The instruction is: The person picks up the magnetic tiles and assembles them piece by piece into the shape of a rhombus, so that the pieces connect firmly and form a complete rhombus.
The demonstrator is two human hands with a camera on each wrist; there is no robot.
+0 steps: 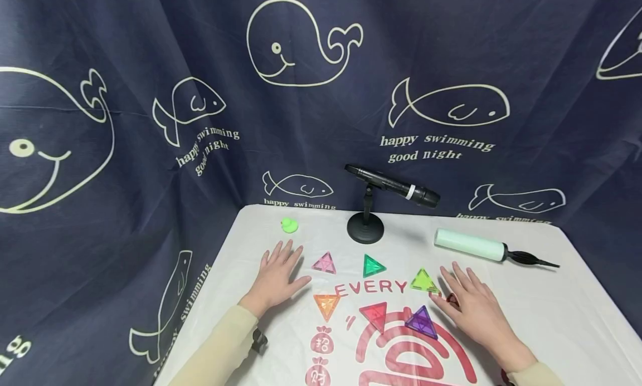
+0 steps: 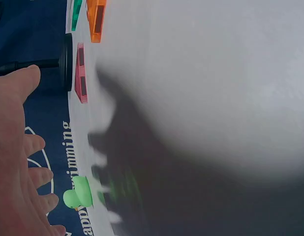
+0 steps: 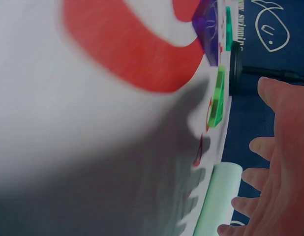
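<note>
My left hand is held over the left of the table, fingers spread and holding nothing. Nearest to it are a pink triangular tile and an orange one, the orange tile. On the other side my right hand hovers with spread, bare fingers. Beside its thumb lie a yellow-green tile and a purple tile. Between the hands are a green tile and a red tile. Both wrist views show each hand's shadow on the tabletop.
A small green rubber duck sits at the back left. A black microphone on a round stand is at the back middle. To the right lies a mint hand pump with a black nozzle. A dark patterned curtain hangs behind the white table.
</note>
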